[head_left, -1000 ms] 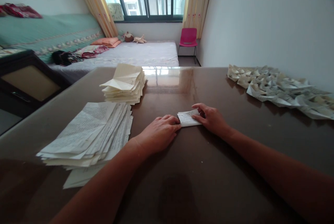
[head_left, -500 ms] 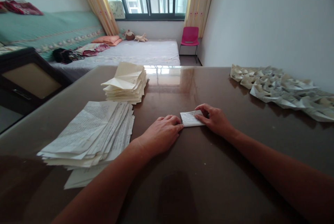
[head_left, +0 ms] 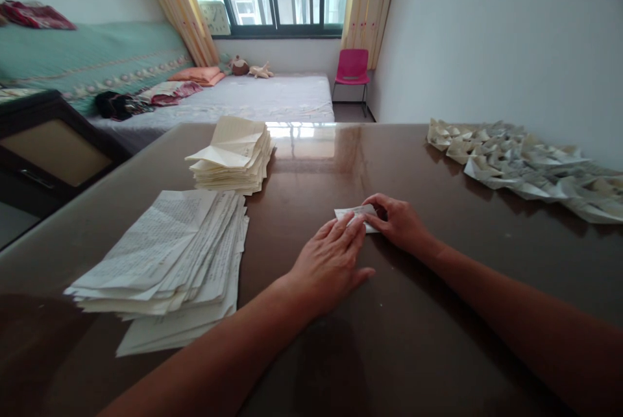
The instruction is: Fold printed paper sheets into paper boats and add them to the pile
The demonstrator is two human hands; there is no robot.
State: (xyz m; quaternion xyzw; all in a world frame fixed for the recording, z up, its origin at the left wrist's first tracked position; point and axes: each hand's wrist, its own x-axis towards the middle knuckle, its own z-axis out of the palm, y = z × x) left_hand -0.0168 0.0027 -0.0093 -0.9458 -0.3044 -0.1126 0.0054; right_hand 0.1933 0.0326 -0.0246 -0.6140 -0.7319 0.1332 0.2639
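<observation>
Paper (head_left: 359, 210), apparently part-folded, lies beneath a flat, outstretched left hand (head_left: 331, 262), pinched by the right hand (head_left: 400, 220); folded pieces (head_left: 525, 167) look done, two sheet stacks (head_left: 165, 242) remain.

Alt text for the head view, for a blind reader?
The left hand lies partly over a small folded paper on a brown table; the right hand holds its right end. Paper stacks sit left, folded paper pieces right.
</observation>
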